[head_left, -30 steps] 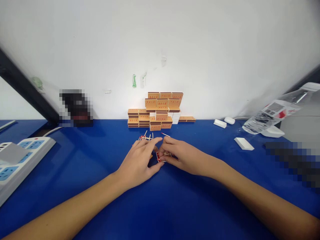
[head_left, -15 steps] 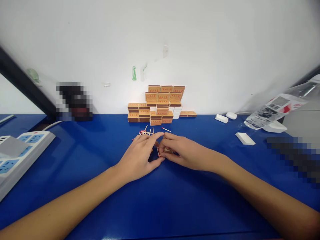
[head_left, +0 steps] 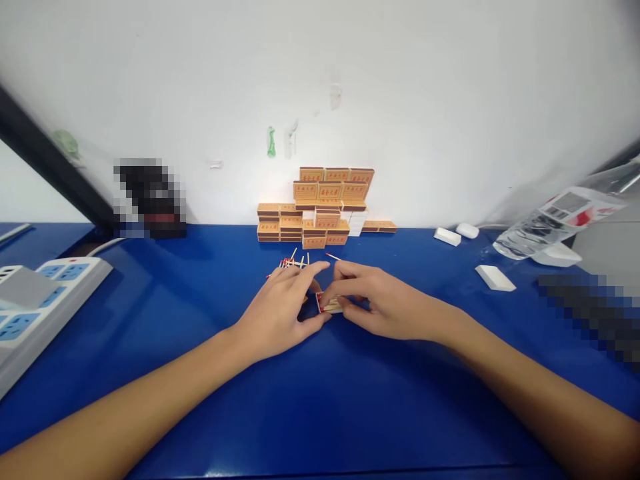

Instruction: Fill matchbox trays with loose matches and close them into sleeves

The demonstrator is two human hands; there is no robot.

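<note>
A small white matchbox tray [head_left: 339,311] filled with red-tipped matches [head_left: 332,303] lies on the blue table in front of me. My left hand [head_left: 278,308] steadies its left end, thumb at the near side and fingers curled behind. From the right, my right hand [head_left: 379,300] reaches over the tray. Its index fingertip touches the matches near their heads, and the thumb rests apart from it by the tray's right end. Beyond my left fingers, loose matches [head_left: 293,262] lie in a pile. A single match [head_left: 333,257] lies just right of them.
Stacked matchboxes [head_left: 327,193] stand against the white wall. At left is a power strip [head_left: 60,287], with a blurred dark object [head_left: 153,200] behind it. A plastic bottle [head_left: 545,223], a white block [head_left: 495,278] and other small white items [head_left: 447,237] sit at right.
My right thumb and index finger have spread apart and the hand has shifted slightly right, exposing more of the matches in the tray. My left hand stays at the tray.
</note>
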